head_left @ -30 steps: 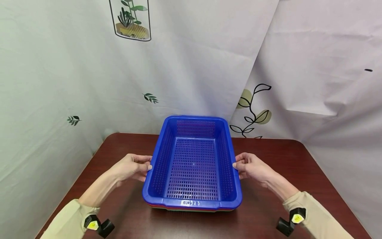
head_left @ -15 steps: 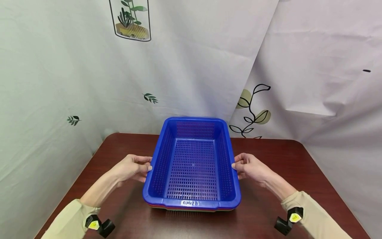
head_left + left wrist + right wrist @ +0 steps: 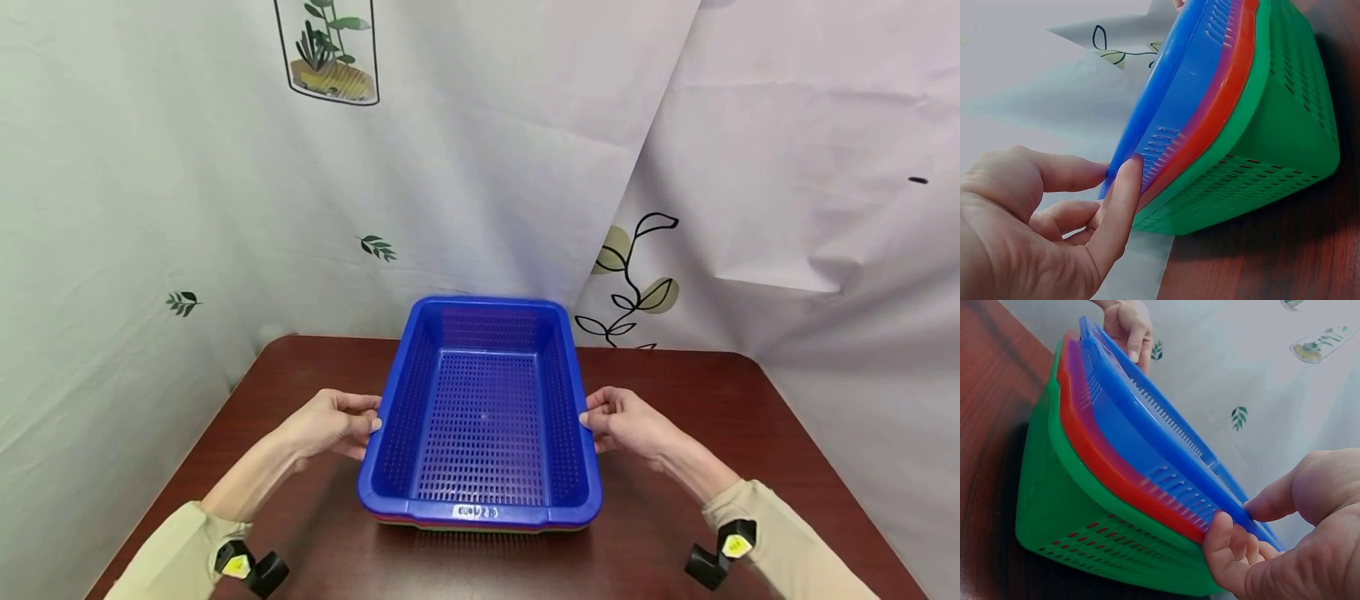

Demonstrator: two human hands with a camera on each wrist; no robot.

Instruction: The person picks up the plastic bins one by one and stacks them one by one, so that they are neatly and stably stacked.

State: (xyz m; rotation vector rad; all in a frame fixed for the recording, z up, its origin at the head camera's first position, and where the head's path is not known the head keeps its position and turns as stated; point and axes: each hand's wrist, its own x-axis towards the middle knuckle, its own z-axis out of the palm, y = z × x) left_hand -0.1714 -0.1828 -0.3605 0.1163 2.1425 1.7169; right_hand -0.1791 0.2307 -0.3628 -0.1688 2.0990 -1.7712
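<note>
A blue perforated plastic basket sits at the middle of the table, nested in a red basket, which in turn sits in a green basket on the tabletop. My left hand pinches the blue rim on its left long side, thumb on top and fingers beneath. Opposite it, my right hand grips the right long side the same way. Both wrist views show a gap between the blue rim and the red one. From above, the blue basket mostly hides the other two.
The dark reddish-brown table extends to both sides of the stack. Behind it hangs a white cloth backdrop with printed plants, close to the table's far edge.
In the head view the blue basket has sunk slightly, its far rim lower. My right hand has shifted a little to the left; both hands keep their hold.
</note>
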